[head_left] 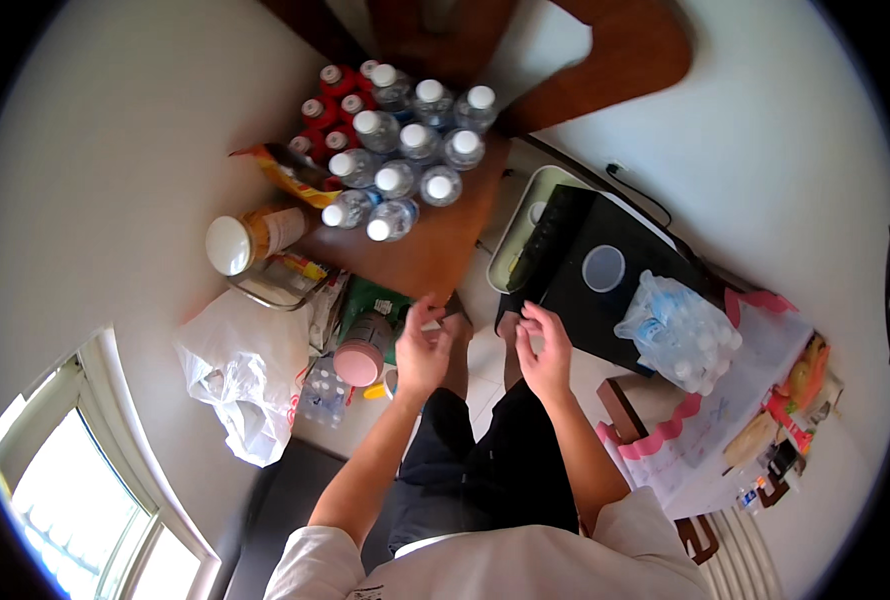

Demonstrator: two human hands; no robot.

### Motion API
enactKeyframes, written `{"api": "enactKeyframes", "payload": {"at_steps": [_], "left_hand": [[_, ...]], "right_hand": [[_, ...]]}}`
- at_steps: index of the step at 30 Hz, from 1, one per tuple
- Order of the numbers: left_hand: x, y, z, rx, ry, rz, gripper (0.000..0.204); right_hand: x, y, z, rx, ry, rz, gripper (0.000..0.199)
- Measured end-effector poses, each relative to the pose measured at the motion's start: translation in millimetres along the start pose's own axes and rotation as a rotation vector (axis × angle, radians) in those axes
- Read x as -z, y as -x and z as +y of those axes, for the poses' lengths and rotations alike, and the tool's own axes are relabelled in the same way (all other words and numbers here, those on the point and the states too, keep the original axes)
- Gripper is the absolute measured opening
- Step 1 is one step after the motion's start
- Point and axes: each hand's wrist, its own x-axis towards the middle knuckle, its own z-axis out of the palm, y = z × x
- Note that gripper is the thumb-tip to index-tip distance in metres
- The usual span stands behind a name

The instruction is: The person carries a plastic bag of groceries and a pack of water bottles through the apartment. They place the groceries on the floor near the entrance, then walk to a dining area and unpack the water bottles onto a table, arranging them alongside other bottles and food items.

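Observation:
My left hand (424, 352) is raised in front of my knees, near the front edge of a wooden tabletop (433, 245). Its fingers are loosely bent and apart, slightly blurred, with nothing in them. Level with it, my right hand (546, 352) hangs in the air, thumb and fingers apart and nothing held. Clear plastic bottles (396, 180) with white caps stand grouped on the tabletop, several in all. Behind them to the left are several red bottles (323, 112). An opened orange packet (290, 178) leans beside these, and a jar with a white lid (230, 245) stands at the left.
A black table (575, 300) at the right bears a round clear container (603, 268) and a plastic bag of bottles (677, 335). Below the tabletop at the left are a white plastic bag (245, 375) and a pink-lidded container (361, 360). A pink-edged cloth (685, 450) covers another surface.

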Motion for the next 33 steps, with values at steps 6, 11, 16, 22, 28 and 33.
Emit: {"api": "enactKeyframes", "payload": {"at_steps": [6, 11, 16, 22, 28, 33], "left_hand": [[-67.5, 32.4, 3.7, -0.034, 0.008, -0.28, 0.049], [-110.8, 49.9, 36.9, -0.136, -0.117, -0.43, 0.045], [-162.9, 63.3, 83.0, -0.218, -0.13, -0.49, 0.036], [-251.0, 39.7, 106.4, -0.497, -0.208, -0.596, 0.022], [-314.9, -5.7, 81.3, -0.166, -0.084, -0.883, 0.023], [-335.2, 10.2, 131.1, 0.135, -0.103, -1.001, 0.024]], "right_hand": [[99.6, 50.3, 1.1, -0.015, 0.129, 0.252, 0.033], [185.5, 74.3, 5.8, 0.006, 0.347, 0.55, 0.028], [268.6, 75.9, 29.9, -0.075, 0.454, 0.689, 0.025], [296.2, 70.7, 58.7, -0.157, 0.526, 0.616, 0.032], [298.2, 64.3, 84.4, -0.127, 0.415, 0.467, 0.032], [305.0, 57.5, 95.3, -0.137, 0.323, 0.471, 0.024]]}}
